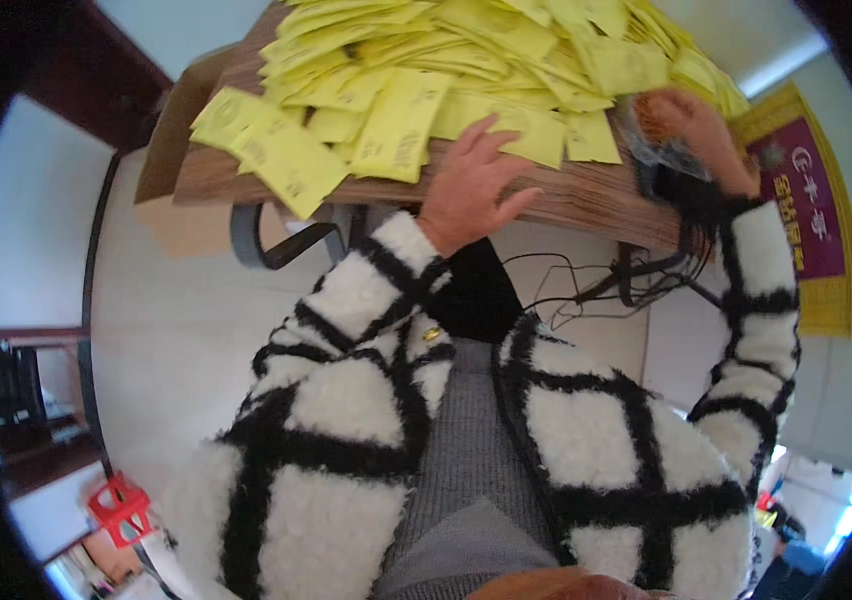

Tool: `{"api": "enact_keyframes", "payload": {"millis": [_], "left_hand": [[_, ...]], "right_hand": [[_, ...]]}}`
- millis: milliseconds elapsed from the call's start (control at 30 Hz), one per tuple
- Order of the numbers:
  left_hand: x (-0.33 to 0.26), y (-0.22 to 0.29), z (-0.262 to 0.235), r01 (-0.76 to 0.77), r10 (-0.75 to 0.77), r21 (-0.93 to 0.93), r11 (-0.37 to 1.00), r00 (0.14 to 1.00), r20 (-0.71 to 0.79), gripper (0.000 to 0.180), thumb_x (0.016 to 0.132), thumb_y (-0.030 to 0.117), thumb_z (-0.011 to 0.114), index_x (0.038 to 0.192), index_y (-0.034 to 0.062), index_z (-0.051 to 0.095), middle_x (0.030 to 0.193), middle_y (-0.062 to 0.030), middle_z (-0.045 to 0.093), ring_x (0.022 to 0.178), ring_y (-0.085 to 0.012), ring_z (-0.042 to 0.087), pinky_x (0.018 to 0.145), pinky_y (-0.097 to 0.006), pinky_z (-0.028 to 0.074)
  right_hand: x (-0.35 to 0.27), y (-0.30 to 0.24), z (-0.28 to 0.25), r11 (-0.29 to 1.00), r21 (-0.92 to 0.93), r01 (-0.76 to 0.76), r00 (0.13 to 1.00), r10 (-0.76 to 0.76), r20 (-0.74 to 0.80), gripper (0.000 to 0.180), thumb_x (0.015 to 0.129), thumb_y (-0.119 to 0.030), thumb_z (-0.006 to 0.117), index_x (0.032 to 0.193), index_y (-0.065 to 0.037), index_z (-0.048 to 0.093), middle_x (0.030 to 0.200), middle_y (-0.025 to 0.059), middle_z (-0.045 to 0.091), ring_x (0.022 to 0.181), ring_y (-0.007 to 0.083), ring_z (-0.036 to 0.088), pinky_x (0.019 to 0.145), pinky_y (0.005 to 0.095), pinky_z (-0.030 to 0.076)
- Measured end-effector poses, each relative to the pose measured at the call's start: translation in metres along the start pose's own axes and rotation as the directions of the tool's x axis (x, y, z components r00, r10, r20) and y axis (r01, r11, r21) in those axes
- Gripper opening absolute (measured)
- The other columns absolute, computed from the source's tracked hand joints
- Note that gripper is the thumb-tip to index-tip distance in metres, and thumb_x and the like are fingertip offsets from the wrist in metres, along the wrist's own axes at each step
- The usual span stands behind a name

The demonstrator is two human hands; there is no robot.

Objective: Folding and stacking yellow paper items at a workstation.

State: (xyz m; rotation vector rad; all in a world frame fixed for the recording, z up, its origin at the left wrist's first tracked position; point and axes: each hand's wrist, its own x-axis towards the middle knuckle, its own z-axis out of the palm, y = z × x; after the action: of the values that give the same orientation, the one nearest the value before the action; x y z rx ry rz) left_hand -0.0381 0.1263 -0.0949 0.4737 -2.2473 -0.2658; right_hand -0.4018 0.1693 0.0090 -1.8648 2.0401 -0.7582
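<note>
My left hand (481, 185) is open over the front edge of the wooden table (586, 192), palm down with fingers apart. Its fingertips reach the nearest flat yellow packets (401, 125) and hold nothing. At the table's right end my right hand (698, 135) dips with bent fingers into a clear plastic bag (668, 155). Inside the bag lie thin orange-brown strands (652, 115) that look like rubber bands. The fingertips are partly hidden among them, so what they pinch cannot be made out. A large heap of yellow packets (486, 50) covers the back of the table.
A few packets (291, 165) overhang the table's left front edge. Beside that end stands a cardboard box (181, 130). Black cables (596, 290) hang and trail below the table. A purple and yellow banner (806, 200) is at the right, and a red stool (121, 508) stands at the lower left.
</note>
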Motion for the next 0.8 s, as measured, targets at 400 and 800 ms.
{"api": "enact_keyframes", "payload": {"millis": [400, 800], "left_hand": [[-0.065, -0.027, -0.076, 0.152, -0.087, 0.165, 0.974, 0.934, -0.347, 0.034, 0.079, 0.031, 0.076, 0.104, 0.0107, 0.069, 0.127, -0.0126, 0.058, 0.126, -0.0384, 0.047, 0.107, -0.048, 0.036], [-0.124, -0.074, -0.171, 0.377, -0.348, 0.374, 0.847, 0.926, -0.147, 0.082, 0.073, 0.040, 0.083, 0.139, 0.0039, 0.049, 0.139, -0.0209, 0.049, 0.131, -0.0411, 0.042, 0.110, -0.050, 0.035]], "right_hand": [[-0.033, -0.151, 0.171, 0.864, -0.023, 0.503, 0.863, -0.501, 0.060, 0.030, 0.090, -0.018, 0.064, 0.114, 0.001, 0.062, 0.106, 0.0192, 0.064, 0.099, 0.0371, 0.062, 0.084, 0.0419, 0.050], [-0.024, -0.183, 0.250, 0.786, -0.273, 0.555, 0.804, -0.591, -0.069, 0.061, 0.083, -0.030, 0.075, 0.136, -0.010, 0.054, 0.138, 0.0190, 0.052, 0.128, 0.0406, 0.045, 0.106, 0.0491, 0.038]]}}
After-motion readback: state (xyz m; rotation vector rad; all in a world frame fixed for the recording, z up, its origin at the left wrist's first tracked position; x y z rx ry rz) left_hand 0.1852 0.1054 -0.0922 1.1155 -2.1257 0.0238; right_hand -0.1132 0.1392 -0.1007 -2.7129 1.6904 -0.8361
